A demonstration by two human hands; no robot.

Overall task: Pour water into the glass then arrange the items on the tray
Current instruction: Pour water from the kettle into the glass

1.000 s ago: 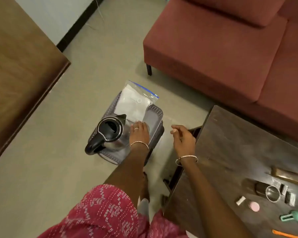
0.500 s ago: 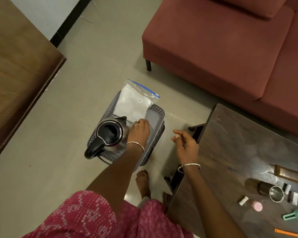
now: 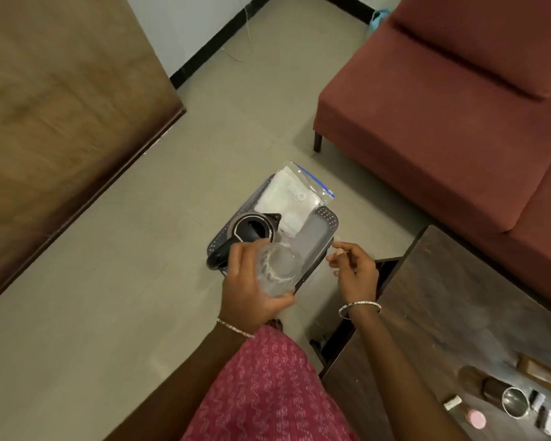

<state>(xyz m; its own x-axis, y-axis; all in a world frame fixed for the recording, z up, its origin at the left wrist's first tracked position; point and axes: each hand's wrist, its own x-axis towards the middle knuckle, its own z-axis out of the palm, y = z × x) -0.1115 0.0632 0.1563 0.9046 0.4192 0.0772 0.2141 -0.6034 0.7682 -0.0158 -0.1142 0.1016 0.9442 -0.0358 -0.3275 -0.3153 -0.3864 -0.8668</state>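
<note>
A grey perforated tray lies on the floor in the middle of the view. On it stand a black and steel kettle with its lid open and a clear zip bag with white contents. My left hand grips a clear glass, lifted above the near end of the tray beside the kettle. Just to the right of the tray, my right hand hovers with loosely curled fingers that hold nothing.
A dark wooden table fills the lower right, with a steel cup, a pink round item and small things on it. A maroon sofa stands at the upper right. A brown wooden panel sits at the left.
My left hand has taken the glass from the tray and lifted it towards me. The camera has shifted, so the tray now sits further right in the view.
</note>
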